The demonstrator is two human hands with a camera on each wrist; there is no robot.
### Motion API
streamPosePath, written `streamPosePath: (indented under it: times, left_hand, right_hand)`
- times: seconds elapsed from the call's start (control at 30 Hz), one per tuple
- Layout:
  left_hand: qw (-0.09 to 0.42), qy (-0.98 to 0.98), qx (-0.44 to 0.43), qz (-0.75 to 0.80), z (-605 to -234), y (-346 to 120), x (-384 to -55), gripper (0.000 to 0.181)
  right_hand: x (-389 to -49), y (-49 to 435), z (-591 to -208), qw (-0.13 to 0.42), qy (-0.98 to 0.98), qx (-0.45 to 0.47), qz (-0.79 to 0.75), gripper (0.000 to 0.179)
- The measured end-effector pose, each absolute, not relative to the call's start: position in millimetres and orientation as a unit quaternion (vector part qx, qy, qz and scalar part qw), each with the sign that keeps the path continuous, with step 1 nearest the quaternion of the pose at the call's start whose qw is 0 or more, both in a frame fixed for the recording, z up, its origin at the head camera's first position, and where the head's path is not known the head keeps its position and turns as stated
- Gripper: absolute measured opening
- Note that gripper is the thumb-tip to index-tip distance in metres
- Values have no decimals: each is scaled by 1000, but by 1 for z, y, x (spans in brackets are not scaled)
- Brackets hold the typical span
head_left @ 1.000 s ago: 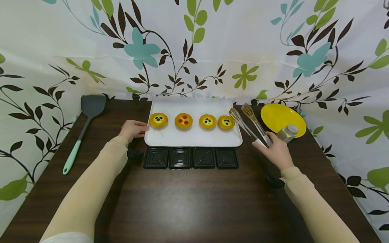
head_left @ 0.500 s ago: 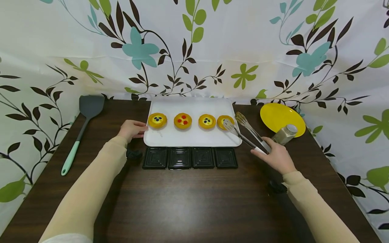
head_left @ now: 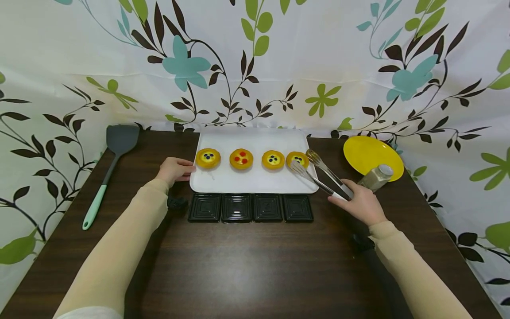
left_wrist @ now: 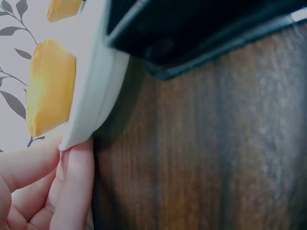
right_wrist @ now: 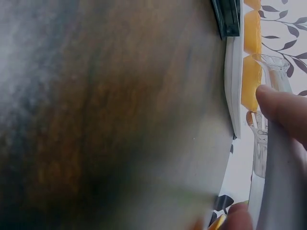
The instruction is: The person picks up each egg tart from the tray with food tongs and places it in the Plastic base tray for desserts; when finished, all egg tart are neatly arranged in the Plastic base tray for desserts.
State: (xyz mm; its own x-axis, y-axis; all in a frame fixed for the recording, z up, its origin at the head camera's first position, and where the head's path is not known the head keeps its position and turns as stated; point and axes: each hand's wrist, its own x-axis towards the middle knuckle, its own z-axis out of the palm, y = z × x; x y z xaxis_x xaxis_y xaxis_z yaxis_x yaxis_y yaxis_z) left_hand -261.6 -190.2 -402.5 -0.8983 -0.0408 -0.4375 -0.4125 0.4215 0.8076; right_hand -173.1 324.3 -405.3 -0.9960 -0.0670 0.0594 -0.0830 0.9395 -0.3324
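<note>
My left hand (head_left: 172,170) pinches the left edge of a white tray (head_left: 255,181); the left wrist view shows thumb and fingers on the tray's rim (left_wrist: 103,91). Several egg tarts stand in a row on it, one with red toppings (head_left: 241,159), the others with dark blue ones. My right hand (head_left: 364,206) holds metal tongs (head_left: 330,174) with white grips. Their spread tips are at either side of the rightmost tart (head_left: 297,156), the near tip overlapping its front in the head view. In the right wrist view, the clear-looking tong ends flank the yellow tart (right_wrist: 250,86).
Several small black square dishes (head_left: 237,208) line up along the tray's front. At right, a yellow plate (head_left: 360,153) stands behind a shaker jar (head_left: 376,177). A grey spatula with a mint handle (head_left: 95,206) lies at left. A patterned cloth (head_left: 279,66) hangs behind the dark table (head_left: 239,266).
The tongs have moved left from the tray's right edge, and their tips now sit around the rightmost tart. My left hand has stayed on the tray's edge.
</note>
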Motion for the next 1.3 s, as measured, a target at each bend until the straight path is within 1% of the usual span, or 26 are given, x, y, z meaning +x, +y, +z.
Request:
streamPosePath:
  times: [0.47, 0.63, 0.9, 1.1, 1.3]
  left_hand:
    - [177, 826, -137, 518, -404, -189, -261, 44]
    - [177, 827, -136, 516, -403, -188, -260, 44]
    - [173, 829, -142, 512, -404, -189, -262, 44]
    - [175, 828, -144, 513, -407, -190, -264, 44]
    - [176, 828, -141, 513, -405, -190, -264, 43]
  right_hand:
    - [-187, 316, -403, -7, -988, 46, 145, 86]
    - [-191, 315, -404, -19, -988, 42, 146, 89]
    - [-192, 317, -402, -25, -985, 45, 162, 89]
    - [-183, 324, -401, -9, -984, 53, 171, 85]
    - [-167, 331, -396, 13, -981, 55, 184, 81]
